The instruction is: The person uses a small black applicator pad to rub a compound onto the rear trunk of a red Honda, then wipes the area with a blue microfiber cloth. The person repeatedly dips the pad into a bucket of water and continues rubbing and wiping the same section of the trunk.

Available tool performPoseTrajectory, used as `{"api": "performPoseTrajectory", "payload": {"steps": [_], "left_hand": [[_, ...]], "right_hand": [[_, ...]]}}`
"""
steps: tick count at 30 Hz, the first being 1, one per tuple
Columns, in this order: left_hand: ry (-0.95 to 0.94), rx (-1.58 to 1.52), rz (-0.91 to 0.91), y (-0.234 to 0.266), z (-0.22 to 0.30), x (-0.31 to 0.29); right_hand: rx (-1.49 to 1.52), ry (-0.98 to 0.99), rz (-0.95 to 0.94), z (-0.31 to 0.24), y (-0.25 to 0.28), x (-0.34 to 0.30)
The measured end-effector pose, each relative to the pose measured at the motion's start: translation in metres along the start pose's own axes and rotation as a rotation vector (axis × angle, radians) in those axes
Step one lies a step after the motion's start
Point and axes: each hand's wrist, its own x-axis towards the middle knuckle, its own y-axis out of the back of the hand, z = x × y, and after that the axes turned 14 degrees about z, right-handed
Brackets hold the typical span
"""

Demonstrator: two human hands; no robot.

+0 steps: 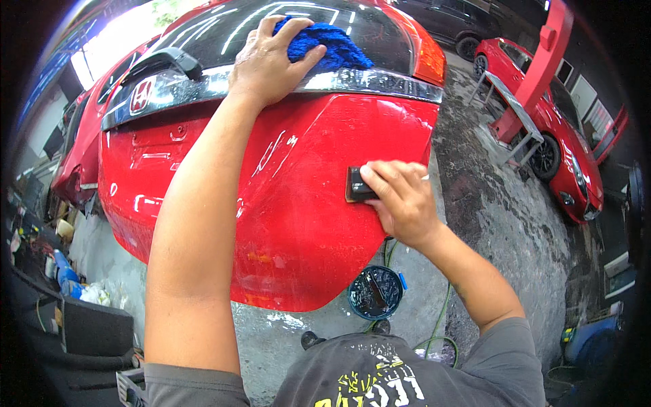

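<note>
A red car tailgate (305, 237) fills the middle, its painted surface wet and glossy. My right hand (407, 200) grips a small black sanding block (361, 185), with a thin brownish edge beneath it, pressed against the right side of the panel. Higher up, my left hand (268, 64) holds a crumpled blue cloth (329, 46) over the chrome trim strip (373, 81), at the lower edge of the dark rear window (237, 34). The cloth hangs from between thumb and fingers. What lies under the left palm is hidden.
On the wet concrete floor below the panel stands a bucket (376, 292) of dark liquid. A green hose (444, 319) runs beside it. Another red car (569, 142) is at the right, behind a red lift post (536, 74) and a metal bench (512, 102). A black box (95, 329) is lower left.
</note>
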Motion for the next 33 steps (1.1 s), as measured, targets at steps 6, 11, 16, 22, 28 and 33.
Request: {"api": "performPoseTrajectory", "payload": {"steps": [6,11,16,22,28,33], "left_hand": [[0.011,-0.017,-0.020,0.001,-0.003,0.004],[0.019,-0.015,-0.051,0.005,0.000,0.001],[0.005,-0.035,-0.018,-0.002,0.001,0.007],[0.012,-0.016,-0.039,0.005,0.000,0.003],[0.008,-0.024,-0.053,0.001,0.009,0.010],[0.023,0.022,-0.050,0.006,0.002,0.004]], "right_hand": [[-0.143,-0.083,0.145,0.046,-0.017,0.056],[-0.065,-0.172,0.087,-0.007,0.007,-0.016],[-0.244,-0.243,0.245,0.061,-0.004,0.036],[-0.128,-0.285,0.136,-0.004,0.009,-0.043],[-0.317,-0.358,0.308,0.080,0.010,0.013],[-0.168,-0.351,0.159,0.000,0.014,-0.049]]}}
